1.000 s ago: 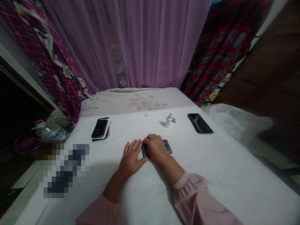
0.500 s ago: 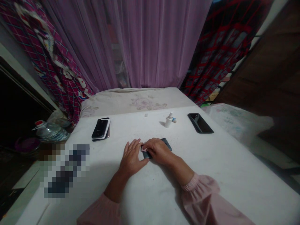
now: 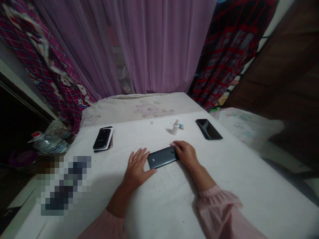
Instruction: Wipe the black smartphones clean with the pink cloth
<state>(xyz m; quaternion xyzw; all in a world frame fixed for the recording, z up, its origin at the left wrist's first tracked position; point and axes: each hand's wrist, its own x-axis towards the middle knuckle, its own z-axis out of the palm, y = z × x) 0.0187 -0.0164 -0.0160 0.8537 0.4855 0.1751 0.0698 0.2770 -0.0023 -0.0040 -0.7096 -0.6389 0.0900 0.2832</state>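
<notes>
A dark grey smartphone (image 3: 161, 158) lies back side up on the white-covered table, its camera end to the right. My left hand (image 3: 136, 167) steadies its left end, thumb at the near corner and forefinger at the far corner, the other fingers stretched out. At the camera end, my right hand (image 3: 186, 154) is closed over a small pale pink cloth (image 3: 172, 144), only a bit of which shows past the fingertips. Beyond the phone stands a small white spray bottle (image 3: 175, 128), with a small blue-and-white item (image 3: 181, 126) just behind it.
Several stacked phones (image 3: 103, 138) lie at the left. Another dark phone (image 3: 208, 129), apparently on top of a second one, lies at the right. A small whitish square (image 3: 152, 122) sits near the back. A large clear water bottle (image 3: 48, 142) stands beyond the left edge.
My right hand has slid with the cloth from the phone's left end to its right end, uncovering the phone's back. My left hand stays at the left end. The view has shifted slightly.
</notes>
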